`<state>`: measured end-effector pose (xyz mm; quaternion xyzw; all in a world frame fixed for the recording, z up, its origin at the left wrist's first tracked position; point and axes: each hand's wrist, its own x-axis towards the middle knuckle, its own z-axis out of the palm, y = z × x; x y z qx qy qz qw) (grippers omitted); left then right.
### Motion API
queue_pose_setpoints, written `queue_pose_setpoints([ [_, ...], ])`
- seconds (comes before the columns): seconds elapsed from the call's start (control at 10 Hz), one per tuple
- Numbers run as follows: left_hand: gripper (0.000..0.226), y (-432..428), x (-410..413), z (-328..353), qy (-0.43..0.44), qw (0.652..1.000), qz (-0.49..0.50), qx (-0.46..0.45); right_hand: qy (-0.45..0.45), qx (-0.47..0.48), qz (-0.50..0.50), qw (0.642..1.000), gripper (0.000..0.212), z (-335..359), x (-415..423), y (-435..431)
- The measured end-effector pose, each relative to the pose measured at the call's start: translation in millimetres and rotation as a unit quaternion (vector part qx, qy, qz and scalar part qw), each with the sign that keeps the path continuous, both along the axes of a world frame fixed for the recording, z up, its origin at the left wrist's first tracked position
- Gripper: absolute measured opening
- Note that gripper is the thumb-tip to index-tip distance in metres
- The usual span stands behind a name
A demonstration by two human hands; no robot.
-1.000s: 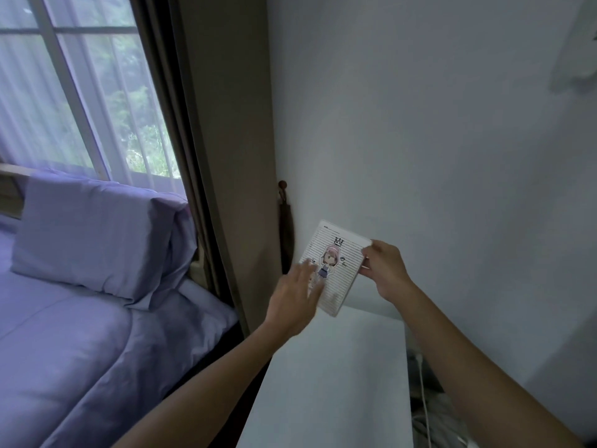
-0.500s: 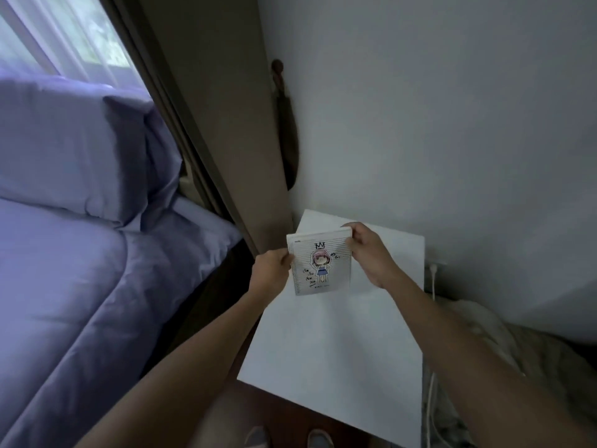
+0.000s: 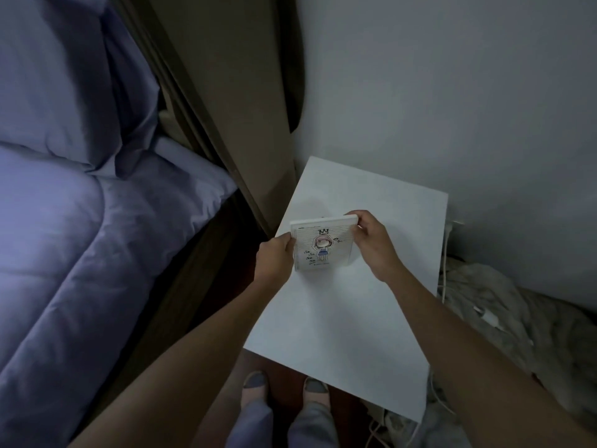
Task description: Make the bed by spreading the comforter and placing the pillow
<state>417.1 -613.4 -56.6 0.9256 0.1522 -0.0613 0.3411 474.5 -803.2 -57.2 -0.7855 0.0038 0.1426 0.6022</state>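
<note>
A lavender comforter (image 3: 64, 270) lies spread over the bed at the left. A pillow (image 3: 61, 76) in a matching lavender case stands against the head of the bed. A small white notebook (image 3: 321, 245) with a cartoon girl on its cover hangs just above a white bedside table (image 3: 349, 318). My left hand (image 3: 274, 258) grips its left edge. My right hand (image 3: 371, 242) pinches its top right corner.
A brown curtain (image 3: 232, 108) hangs between the bed and the white wall (image 3: 452, 92). White cables (image 3: 445, 270) and a pile of grey cloth (image 3: 517, 318) lie on the floor to the right of the table. My feet (image 3: 284, 389) stand at the table's near edge.
My view has tilted down from the window to the table. Both hands have brought the notebook lower, from near the wall down over the tabletop, and my left hand has closed on its edge.
</note>
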Motion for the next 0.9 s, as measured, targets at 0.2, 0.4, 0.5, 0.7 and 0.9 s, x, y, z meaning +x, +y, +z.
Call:
queue_pose_setpoints([
  [0.2,0.03,0.1,-6.3,2.2,0.014,1.0,-0.017,0.011,0.015,-0.01,0.003,1.0,0.03,6.5,-6.8,-0.2],
  [0.4,0.03,-3.2,-7.7,14.6,0.041,0.997,-0.057,0.02,0.013,-0.075,0.031,0.997,0.029,8.8,-8.1,-3.8],
  [0.5,0.032,-3.0,-5.1,21.5,0.05,0.998,-0.047,0.01,0.032,-0.087,0.021,0.995,0.036,15.4,-3.7,-3.1],
  [0.7,0.037,-3.0,-2.1,28.3,0.067,0.997,-0.048,-0.009,0.067,-0.127,0.056,0.988,0.049,23.5,-0.9,-1.1],
  [0.9,0.044,2.6,1.6,45.6,0.092,0.995,-0.02,0.031,0.061,-0.225,0.085,0.969,0.057,38.2,-1.2,-5.8],
])
